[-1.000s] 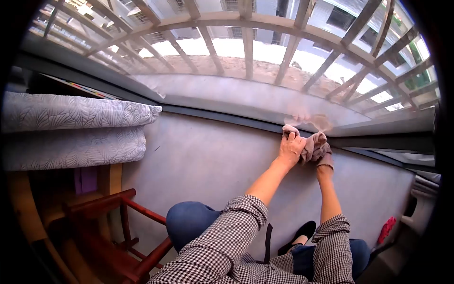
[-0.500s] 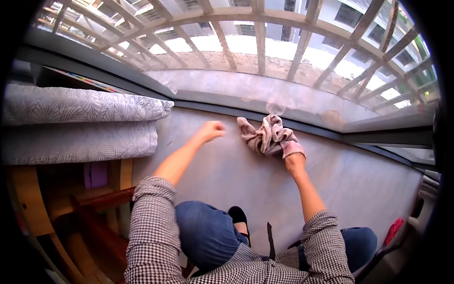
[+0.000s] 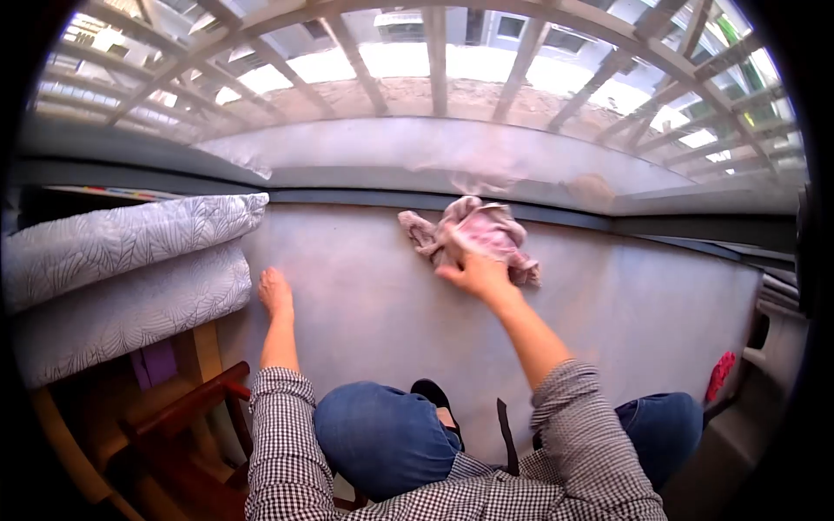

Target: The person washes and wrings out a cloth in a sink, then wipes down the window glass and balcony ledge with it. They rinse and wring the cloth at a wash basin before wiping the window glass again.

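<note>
A crumpled pinkish-grey cleaning rag (image 3: pixel 485 227) lies on the grey floor (image 3: pixel 365 260) by the window's lower frame. My right hand (image 3: pixel 482 276) grips its near side, with the thumb out to the left and the other fingers partly hidden in the folds. Further left, my left hand (image 3: pixel 275 291) is down at the floor, close beside the end of a folded grey-white leaf-patterned pad (image 3: pixel 174 226). Its fingers are bent and drawn together; whatever may be between them is too small to make out.
A dark window frame (image 3: pixel 365 196) runs along the far edge, with glass and a slatted railing beyond. A reddish wooden chair (image 3: pixel 187 399) and shelving stand at the left. At the right lies a red item (image 3: pixel 720 376). My knees (image 3: pixel 387 438) are close below.
My left hand has moved left and down to the floor beside the patterned pad. My right hand has shifted left on the rag, whose folds have spread. The view has turned slightly.
</note>
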Action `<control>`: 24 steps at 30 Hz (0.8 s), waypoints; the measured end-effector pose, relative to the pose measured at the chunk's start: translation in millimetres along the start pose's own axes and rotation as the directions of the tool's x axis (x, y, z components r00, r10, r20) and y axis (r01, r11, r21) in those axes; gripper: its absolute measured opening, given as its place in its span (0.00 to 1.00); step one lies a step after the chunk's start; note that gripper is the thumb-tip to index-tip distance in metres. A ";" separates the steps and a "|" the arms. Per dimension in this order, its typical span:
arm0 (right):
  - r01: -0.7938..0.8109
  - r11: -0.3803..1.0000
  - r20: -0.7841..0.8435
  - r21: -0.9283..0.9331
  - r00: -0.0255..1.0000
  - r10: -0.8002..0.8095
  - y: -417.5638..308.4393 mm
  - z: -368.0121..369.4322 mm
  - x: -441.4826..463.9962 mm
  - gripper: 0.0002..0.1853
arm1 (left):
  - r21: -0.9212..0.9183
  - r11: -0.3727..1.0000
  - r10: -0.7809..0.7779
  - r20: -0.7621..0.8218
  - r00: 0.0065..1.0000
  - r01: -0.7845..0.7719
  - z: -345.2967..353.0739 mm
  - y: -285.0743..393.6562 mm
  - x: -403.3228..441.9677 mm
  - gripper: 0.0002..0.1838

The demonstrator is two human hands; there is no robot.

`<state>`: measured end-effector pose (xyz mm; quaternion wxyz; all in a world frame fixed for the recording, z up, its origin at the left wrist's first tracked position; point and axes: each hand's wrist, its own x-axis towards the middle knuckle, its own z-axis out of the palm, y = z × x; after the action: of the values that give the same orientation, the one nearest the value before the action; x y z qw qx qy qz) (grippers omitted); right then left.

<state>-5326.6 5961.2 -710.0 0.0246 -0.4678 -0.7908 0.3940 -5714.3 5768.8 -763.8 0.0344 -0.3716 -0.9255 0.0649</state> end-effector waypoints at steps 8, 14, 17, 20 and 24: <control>0.308 0.907 0.030 -0.287 0.950 -0.312 9.7 38.0 -90.9 0.40 | -0.019 0.999 0.049 0.195 0.980 -0.046 -13.4 49.7 -21.3 0.11; 0.117 0.926 0.035 -0.358 0.993 -0.111 112.3 7.8 -188.1 0.37 | -0.678 0.653 0.216 0.594 0.775 0.337 -56.0 166.6 -25.0 0.04; -0.473 0.843 -0.324 -0.256 0.864 0.386 174.9 -40.6 -214.8 0.36 | -0.735 0.496 0.413 0.668 0.619 0.462 -112.2 232.5 -33.8 0.02; -0.853 0.451 -0.493 0.263 0.283 0.823 233.0 -75.0 -232.7 0.36 | -0.757 0.481 0.486 0.650 0.584 0.443 -146.0 263.1 -33.8 0.01; -0.805 0.549 -0.686 0.225 0.270 0.676 254.1 -67.3 -191.6 0.39 | -0.881 0.297 0.417 0.468 0.779 0.370 -211.0 241.8 -33.8 0.03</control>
<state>-5008.6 5920.1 -764.7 0.0989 -0.8932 -0.4316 0.0778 -5501.0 5938.4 -590.9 -0.5031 -0.2865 -0.7229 -0.3771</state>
